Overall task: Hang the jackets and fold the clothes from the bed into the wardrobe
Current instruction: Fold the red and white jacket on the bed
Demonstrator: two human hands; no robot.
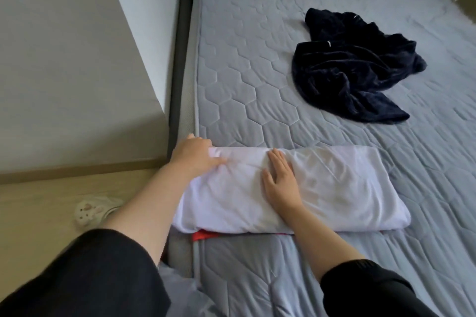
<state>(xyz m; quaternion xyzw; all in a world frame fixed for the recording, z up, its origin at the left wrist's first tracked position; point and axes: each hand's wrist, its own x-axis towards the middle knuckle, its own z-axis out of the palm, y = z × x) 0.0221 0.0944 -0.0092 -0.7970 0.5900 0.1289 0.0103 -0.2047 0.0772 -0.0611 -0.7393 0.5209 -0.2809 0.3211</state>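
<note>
I see my left hand (195, 156) at the left end of the folded white cloth (322, 188) on the bed (257, 59). Its thumb lies flat on top of the cloth, and the other fingers (192, 137) go round the far edge of it, so I think this hand holds that end, but the fingertips are hidden from me. My right hand (280, 183) lies flat on the middle of the white cloth, with its fingers straight, close together and pointing away from me. It holds nothing; it just presses down. The white cloth is a long, puffy, folded shape that runs from my left fingers, under my right hand, and on past it to the right. A bit of something red (203, 235) peeks out from under the near edge of the cloth, below my left hand. Far beyond my right fingers, and off to the right, a dark blue fuzzy garment (355, 69) lies in a crumpled heap on the bed, well apart from the white cloth. The bed has a grey quilted cover with six-sided shapes stitched on it. To the left of my left hand is the pale wood floor (38, 201), and a light slipper (88, 211) shows there beside my arm. Both my sleeves are black.
</note>
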